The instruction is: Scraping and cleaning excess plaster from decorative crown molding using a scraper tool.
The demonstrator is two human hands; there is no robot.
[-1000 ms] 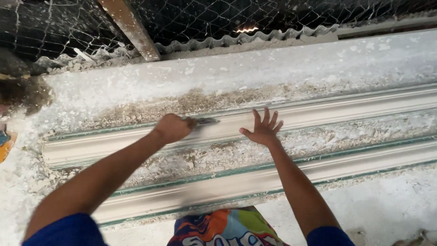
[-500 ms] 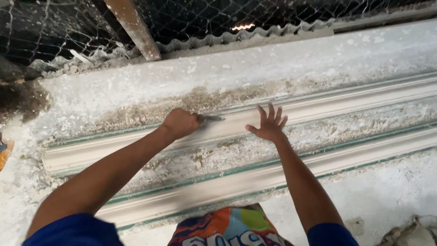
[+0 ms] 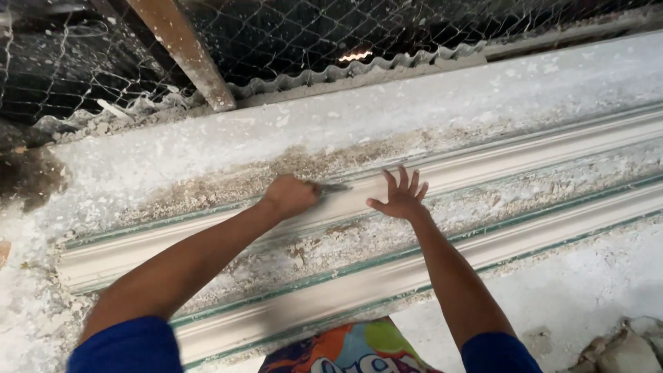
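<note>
Along the far edge of the plaster-crusted bench (image 3: 207, 155), the left hand (image 3: 290, 196) grips a scraper (image 3: 331, 187) on the far moulding (image 3: 483, 162), right hand (image 3: 400, 200) splayed flat beside it; the near moulding (image 3: 428, 273) looks untouched, crumbs everywhere.

Wire mesh (image 3: 290, 41) and a slanted rusty post (image 3: 183, 52) close off the far side. Both hands sit on the upper moulding (image 3: 552, 148); the dusty surface (image 3: 587, 290) nearer the person lies open, rubble (image 3: 621, 349) at its right corner

2 plaster mouldings (image 3: 483, 173) (image 3: 387, 283), 2 hands (image 3: 290, 195) (image 3: 400, 202), 1 scraper (image 3: 333, 186), 1 post (image 3: 183, 52).
</note>
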